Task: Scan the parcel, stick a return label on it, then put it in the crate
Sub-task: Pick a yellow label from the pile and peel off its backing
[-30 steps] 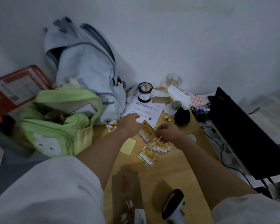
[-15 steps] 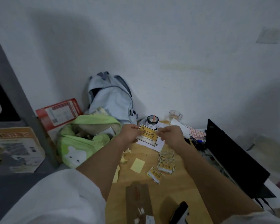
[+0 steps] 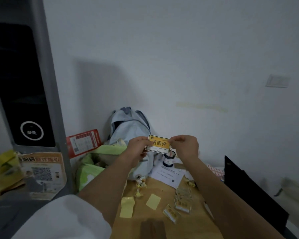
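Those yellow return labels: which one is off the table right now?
The return label pinched between the left hand and right hand, held up before the wall. The other labels lie on the wooden table.

The return label (image 3: 158, 144) is a small rectangular sticker with a yellow band carrying three large dark characters, a white strip with fine print below it, and a thin dark border. It is held up in the air above the far end of the table (image 3: 164, 214), its printed face toward the camera, slightly tilted with the left end higher. The left hand (image 3: 138, 147) pinches its left edge and the right hand (image 3: 186, 147) its upper right corner. More labels (image 3: 182, 200) of the same kind lie in a loose pile on the table, near its right side. The brown parcel (image 3: 152, 229) lies flat at the table's near edge, partly cut off by the frame.
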